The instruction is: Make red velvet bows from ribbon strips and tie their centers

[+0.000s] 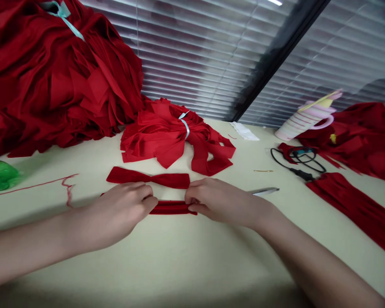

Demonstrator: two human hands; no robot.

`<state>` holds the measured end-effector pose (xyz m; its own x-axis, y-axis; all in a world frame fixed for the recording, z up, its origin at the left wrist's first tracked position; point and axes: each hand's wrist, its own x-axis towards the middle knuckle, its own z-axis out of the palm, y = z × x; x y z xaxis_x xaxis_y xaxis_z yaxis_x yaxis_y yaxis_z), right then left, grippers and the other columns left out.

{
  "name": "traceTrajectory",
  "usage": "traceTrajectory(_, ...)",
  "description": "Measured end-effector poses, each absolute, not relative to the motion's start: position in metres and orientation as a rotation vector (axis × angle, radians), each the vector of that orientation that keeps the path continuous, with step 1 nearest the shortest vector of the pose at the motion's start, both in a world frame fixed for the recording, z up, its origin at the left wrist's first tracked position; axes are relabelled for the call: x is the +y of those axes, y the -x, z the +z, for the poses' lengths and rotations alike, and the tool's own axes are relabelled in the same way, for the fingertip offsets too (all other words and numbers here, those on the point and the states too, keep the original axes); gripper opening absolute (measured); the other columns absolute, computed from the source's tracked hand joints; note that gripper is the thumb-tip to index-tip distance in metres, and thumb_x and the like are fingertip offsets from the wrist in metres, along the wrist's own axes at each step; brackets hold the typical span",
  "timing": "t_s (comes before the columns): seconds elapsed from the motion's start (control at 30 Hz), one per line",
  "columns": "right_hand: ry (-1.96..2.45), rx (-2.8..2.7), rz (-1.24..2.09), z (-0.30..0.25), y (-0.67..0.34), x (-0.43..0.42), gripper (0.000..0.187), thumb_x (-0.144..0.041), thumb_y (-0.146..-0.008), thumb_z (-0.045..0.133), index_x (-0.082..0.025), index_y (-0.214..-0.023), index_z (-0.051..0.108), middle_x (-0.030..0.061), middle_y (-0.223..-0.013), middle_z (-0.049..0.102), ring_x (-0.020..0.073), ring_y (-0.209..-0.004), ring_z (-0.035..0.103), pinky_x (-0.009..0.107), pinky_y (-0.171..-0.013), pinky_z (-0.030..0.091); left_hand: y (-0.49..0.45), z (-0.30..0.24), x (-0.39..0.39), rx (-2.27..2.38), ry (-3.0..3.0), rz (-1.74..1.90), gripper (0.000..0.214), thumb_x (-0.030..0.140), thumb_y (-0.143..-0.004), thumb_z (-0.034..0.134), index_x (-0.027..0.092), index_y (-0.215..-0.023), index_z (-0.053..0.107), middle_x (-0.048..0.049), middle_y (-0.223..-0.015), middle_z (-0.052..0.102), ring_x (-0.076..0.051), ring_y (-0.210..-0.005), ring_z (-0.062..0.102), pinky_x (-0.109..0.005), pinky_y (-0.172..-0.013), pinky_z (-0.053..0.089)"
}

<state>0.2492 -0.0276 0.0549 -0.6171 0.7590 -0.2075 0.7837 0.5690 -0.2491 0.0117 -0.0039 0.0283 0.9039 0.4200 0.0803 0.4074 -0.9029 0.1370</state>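
Now L fingers [149, 202] and R fingers [192, 197] pinching either end of a folded red felt strip [172, 208], holding it flat & snug on the bench [179, 252], likely to keep the fold in place; red felt bow [149, 178] lies just past the fingers, ribbon-tied felt bundle [176, 134] farther out.

Surface: a cream tabletop [167, 261] fills the lower frame.
Upper left: a large heap of red fabric strips [60, 81].
Upper centre: a bundle of red fabric strips [176, 139], tied with pale blue ribbon; a white scrap [244, 131] lies just beside it.
Centre: a red fabric bow [147, 176], with a red fabric strip [172, 208] just below.
Left edge: green plastic [1, 176], near a thin red line [35, 186].
Right: a coiled black cable [295, 164], a small gold pin [263, 170], a silver metal tool [265, 191], probably scissors, a striped pink-and-cream roll [303, 120], a red fabric pile [362, 137], and pleated red fabric [356, 209].
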Motion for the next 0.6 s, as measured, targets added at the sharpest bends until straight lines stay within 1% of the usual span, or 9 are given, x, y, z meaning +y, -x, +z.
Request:
traceTrajectory(0.1, -1.350, 2.691, -0.608, 0.0582, -0.2540, -0.0246, 0.016, -0.006, -0.077, 0.055, -0.018, -0.073, 0.065, -0.0007, -0.073, 0.064, 0.0119, -0.070, 0.056, 0.022, -0.059, 0.038, -0.0112, 0.0284, -0.0040, 0.644, -2.956, 0.140, 0.025, 0.002, -0.084, 0.039, 0.015, -0.084, 0.061, -0.0063, -0.081, 0.059, -0.018, -0.072, 0.056, -0.028, -0.063, 0.045)
traceTrajectory(0.2, -1.356, 2.688, -0.644, 0.0600, -0.2572, -0.0240, 0.018, -0.005, -0.075, 0.055, -0.019, -0.076, 0.066, -0.0003, -0.075, 0.066, 0.0130, -0.072, 0.057, 0.022, -0.061, 0.040, -0.0110, 0.0281, -0.0041, 0.651, -2.984, 0.062, 0.027, -0.002, -0.080, 0.040, 0.015, -0.087, 0.060, -0.0068, -0.083, 0.058, -0.019, -0.074, 0.056, -0.030, -0.063, 0.045)
traceTrajectory(0.33, -1.373, 2.705, -0.638, 0.0578, -0.2570, -0.0257, 0.022, -0.001, -0.072, 0.052, -0.018, -0.072, 0.066, 0.0006, -0.071, 0.064, 0.0131, -0.069, 0.057, 0.023, -0.059, 0.038, -0.0112, 0.0273, -0.0040, 0.659, -3.008, -0.014, 0.035, -0.006, -0.074, 0.039, 0.014, -0.093, 0.060, -0.0078, -0.087, 0.058, -0.023, -0.080, 0.057, -0.035, -0.066, 0.047)
traceTrajectory(0.4, -1.376, 2.708, -0.610, 0.0561, -0.2557, -0.0267, 0.022, 0.001, -0.070, 0.051, -0.017, -0.070, 0.064, 0.0008, -0.070, 0.063, 0.0131, -0.068, 0.056, 0.023, -0.058, 0.037, -0.0111, 0.0273, -0.0039, 0.664, -2.998, 0.015, 0.032, -0.005, -0.076, 0.039, 0.014, -0.092, 0.060, -0.0077, -0.086, 0.058, -0.022, -0.078, 0.057, -0.034, -0.066, 0.047)
traceTrajectory(0.47, -1.381, 2.694, -0.590, 0.0554, -0.2547, -0.0273, 0.022, 0.001, -0.070, 0.050, -0.017, -0.069, 0.063, 0.0005, -0.069, 0.062, 0.0128, -0.067, 0.055, 0.023, -0.058, 0.037, -0.0111, 0.0279, -0.0037, 0.663, -2.976, 0.078, 0.027, -0.001, -0.081, 0.039, 0.014, -0.086, 0.060, -0.0070, -0.081, 0.058, -0.020, -0.073, 0.057, -0.031, -0.063, 0.046)
traceTrajectory(0.6, -1.395, 2.664, -0.575, 0.0590, -0.2565, -0.0272, 0.020, 0.000, -0.072, 0.050, -0.018, -0.070, 0.060, -0.0010, -0.069, 0.061, 0.0112, -0.065, 0.053, 0.022, -0.057, 0.036, -0.0115, 0.0307, -0.0030, 0.630, -2.949, 0.172, 0.026, 0.002, -0.085, 0.038, 0.014, -0.076, 0.059, -0.0050, -0.074, 0.057, -0.017, -0.064, 0.054, -0.028, -0.058, 0.043)
